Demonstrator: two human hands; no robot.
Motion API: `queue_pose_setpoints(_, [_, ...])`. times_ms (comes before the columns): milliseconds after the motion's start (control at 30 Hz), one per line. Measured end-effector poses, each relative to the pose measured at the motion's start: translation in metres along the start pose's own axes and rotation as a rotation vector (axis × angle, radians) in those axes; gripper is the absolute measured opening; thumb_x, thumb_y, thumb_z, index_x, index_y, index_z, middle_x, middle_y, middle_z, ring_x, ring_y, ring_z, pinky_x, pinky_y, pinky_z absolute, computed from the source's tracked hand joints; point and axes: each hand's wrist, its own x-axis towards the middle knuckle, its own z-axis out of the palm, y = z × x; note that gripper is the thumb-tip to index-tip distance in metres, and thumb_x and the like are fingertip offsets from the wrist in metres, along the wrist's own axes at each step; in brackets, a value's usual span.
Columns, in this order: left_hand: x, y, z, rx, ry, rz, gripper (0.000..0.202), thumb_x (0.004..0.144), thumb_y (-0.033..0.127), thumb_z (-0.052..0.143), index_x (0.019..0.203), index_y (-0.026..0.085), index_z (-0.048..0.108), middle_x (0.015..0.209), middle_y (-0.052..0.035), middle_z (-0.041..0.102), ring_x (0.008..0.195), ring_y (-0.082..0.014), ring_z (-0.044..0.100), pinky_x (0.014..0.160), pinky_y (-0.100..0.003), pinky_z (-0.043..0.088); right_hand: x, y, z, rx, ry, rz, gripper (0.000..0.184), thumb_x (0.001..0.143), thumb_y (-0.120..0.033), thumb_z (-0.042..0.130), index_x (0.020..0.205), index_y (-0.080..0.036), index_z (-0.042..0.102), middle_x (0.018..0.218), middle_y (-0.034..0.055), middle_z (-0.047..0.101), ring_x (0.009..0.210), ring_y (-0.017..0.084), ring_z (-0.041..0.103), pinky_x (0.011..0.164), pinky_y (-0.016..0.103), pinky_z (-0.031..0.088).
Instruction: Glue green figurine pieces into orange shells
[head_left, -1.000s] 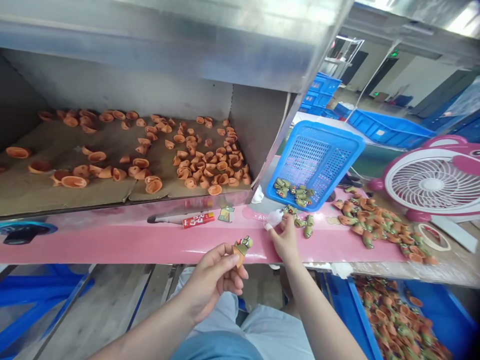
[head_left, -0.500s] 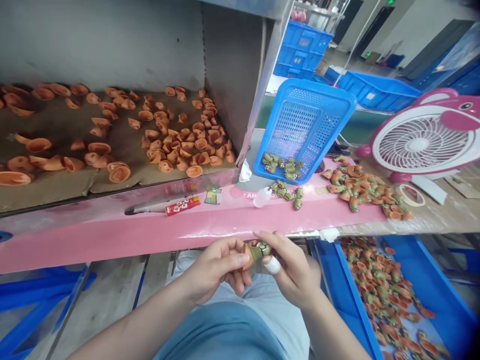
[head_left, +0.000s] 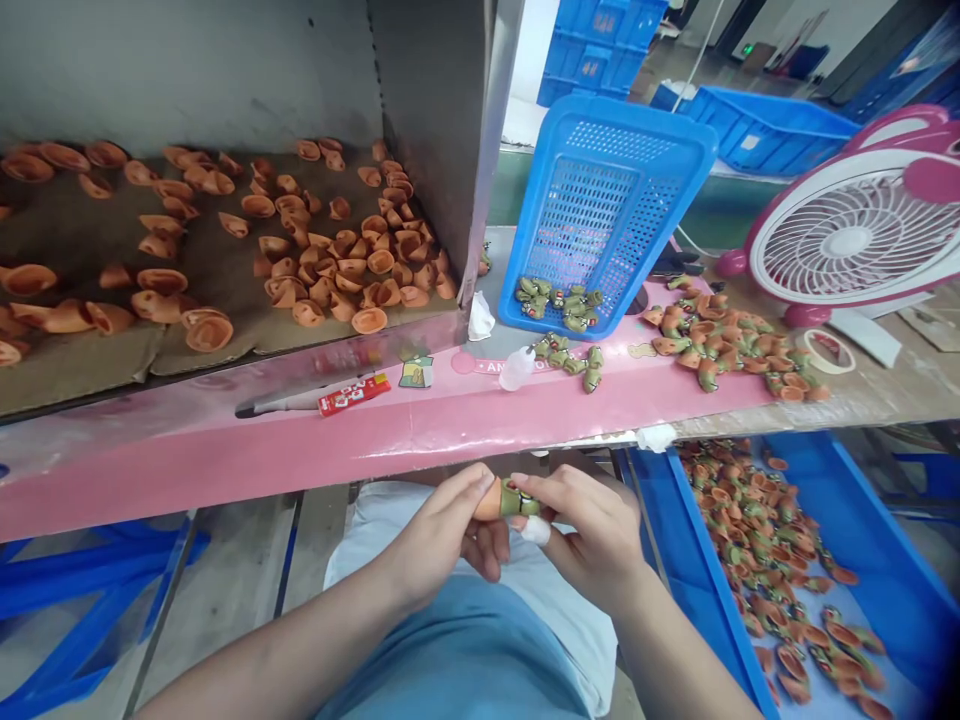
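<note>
Over my lap, my left hand (head_left: 439, 535) is closed round a small orange hollow piece (head_left: 489, 500), thumb on top. My right hand (head_left: 596, 535) pinches a green painted figure piece (head_left: 516, 499) between thumb and fingers; a white wrap (head_left: 535, 531) covers the thumb. The orange and green pieces touch end to end; whether they are joined fast I cannot tell. My fingers hide part of both.
Many orange pieces (head_left: 367, 270) lie in the box at left. A blue basket (head_left: 607, 180) holds several green pieces. Orange-and-green pieces form a pile (head_left: 720, 345) by the pink fan (head_left: 847, 240) and fill a blue bin (head_left: 877, 540). A red-labelled tube (head_left: 352, 395) lies on the pink table edge (head_left: 300, 450).
The camera view has shifted, so the bench sits slightly higher and further left. Both hands still hold the two pieces, which now lie more level, with my right fingers bent closer over the green one.
</note>
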Motion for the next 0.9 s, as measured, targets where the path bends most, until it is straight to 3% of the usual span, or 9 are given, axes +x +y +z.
queue_pose_setpoints(167, [-0.0004,-0.0033,-0.0002,0.032,-0.003,-0.023,0.031,0.083,0.045,0.032,0.075,0.018,0.045,0.055,-0.0006,0.053,0.046,-0.0121,0.05,0.044,-0.022,0.041,-0.006,0.0046,0.0005,-0.02,-0.031,0.0,0.023,0.085,-0.008,0.049,0.108,-0.012,0.051,0.075,0.0051,0.054,0.06,0.016,0.044,0.052,0.027,0.035])
queue_pose_setpoints(900, [-0.0003,0.0017,0.0025,0.236,-0.068,-0.056,0.032,0.085,0.044,0.023,0.075,0.019,0.041,0.057,0.0008,0.051,0.048,-0.0128,0.05,0.05,-0.024,0.041,-0.008,0.0033,-0.0034,-0.071,-0.038,0.0,0.02,0.086,-0.01,0.049,0.106,-0.01,0.051,0.072,0.0047,0.052,0.058,0.016,0.042,0.05,0.027,0.031])
